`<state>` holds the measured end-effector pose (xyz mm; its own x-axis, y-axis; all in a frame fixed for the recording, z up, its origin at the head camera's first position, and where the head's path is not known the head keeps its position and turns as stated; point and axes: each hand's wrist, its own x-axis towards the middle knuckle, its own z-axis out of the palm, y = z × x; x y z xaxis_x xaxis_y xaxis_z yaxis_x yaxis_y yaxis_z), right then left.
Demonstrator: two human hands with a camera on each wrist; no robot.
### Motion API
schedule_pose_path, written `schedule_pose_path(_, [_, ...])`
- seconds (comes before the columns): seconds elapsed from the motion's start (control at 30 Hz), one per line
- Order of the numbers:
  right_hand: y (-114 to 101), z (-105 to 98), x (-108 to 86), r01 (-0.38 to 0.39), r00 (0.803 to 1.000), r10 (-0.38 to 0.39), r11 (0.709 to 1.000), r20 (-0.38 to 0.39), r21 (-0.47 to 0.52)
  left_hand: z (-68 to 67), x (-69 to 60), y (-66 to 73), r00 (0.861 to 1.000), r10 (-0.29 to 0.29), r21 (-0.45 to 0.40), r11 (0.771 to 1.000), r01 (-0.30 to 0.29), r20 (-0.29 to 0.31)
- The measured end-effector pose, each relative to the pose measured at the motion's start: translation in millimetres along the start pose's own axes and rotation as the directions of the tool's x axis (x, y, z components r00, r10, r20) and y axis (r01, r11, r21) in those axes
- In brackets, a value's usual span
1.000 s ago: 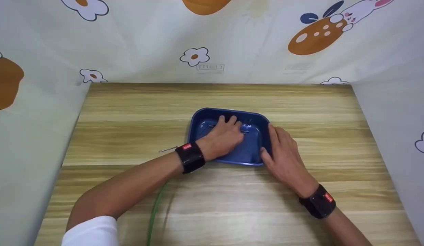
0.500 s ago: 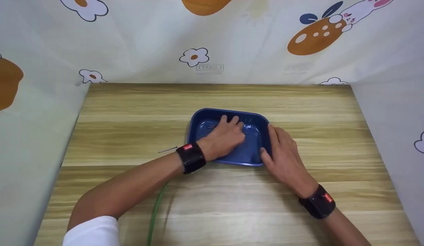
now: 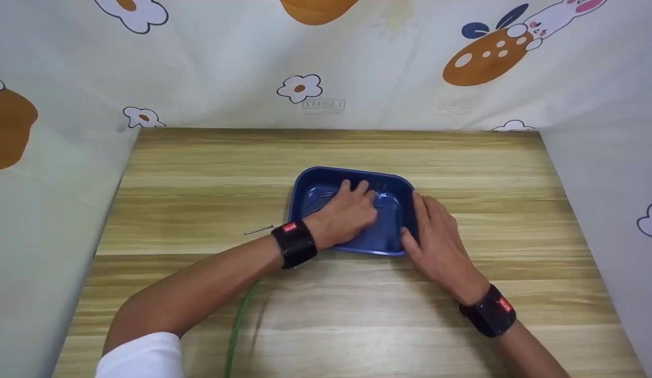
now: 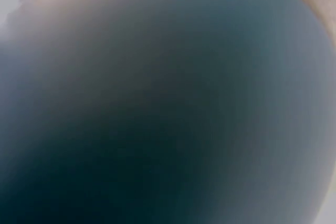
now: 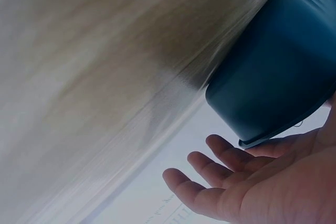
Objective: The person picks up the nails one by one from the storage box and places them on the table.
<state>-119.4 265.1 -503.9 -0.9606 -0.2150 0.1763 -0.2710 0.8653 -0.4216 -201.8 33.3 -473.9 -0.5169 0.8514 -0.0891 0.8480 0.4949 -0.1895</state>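
In the head view a blue plastic tray [image 3: 375, 239] sits on the wooden table. My left hand [image 3: 345, 215] reaches down into it with bent fingers; the fingertips and anything under them are hidden. Thin dark metal pins [image 3: 326, 195], like nails or screws, lie on the tray floor around that hand. My right hand [image 3: 441, 244] holds the tray's right edge, thumb at the rim and fingers along the outer side. The right wrist view shows that hand [image 5: 273, 177] with the other fingers loose beside the tray wall [image 5: 278, 72]. The left wrist view is a dark blur.
One long thin metal nail or screw [image 3: 258, 230] lies on the table left of the tray, close to the left wristband [image 3: 294, 243]. A green cord [image 3: 236, 331] runs under the left forearm. Printed cloth walls [image 3: 220, 63] enclose the table [image 3: 199, 157].
The left hand has shifted very slightly to the right inside the tray, and the pins near it show a little differently. The right hand and the tray stay put.
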Motion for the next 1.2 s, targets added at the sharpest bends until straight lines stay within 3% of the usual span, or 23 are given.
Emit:
schedule_pose_path(0.3, [0, 0, 0.4, 0.005, 1.000, -0.005, 1.000, -0.001, 0.000, -9.7, -5.2, 2.6, 1.000, 0.017, -0.016, 1.000, -0.017, -0.005])
schedule_pose_path(0.8, [0, 0, 0.6, 0.013, 1.000, -0.013, 1.000, -0.002, -0.010, -23.4, -13.6, 1.5, 1.000, -0.014, -0.024, 1.000, 0.014, 0.003])
schedule_pose_path(1.2, [-1, 0, 0.1, 0.010, 1.000, -0.010, 1.000, 0.003, -0.009, -36.7, -28.4, -1.9, 0.997, -0.040, -0.001, 0.999, 0.040, -0.062])
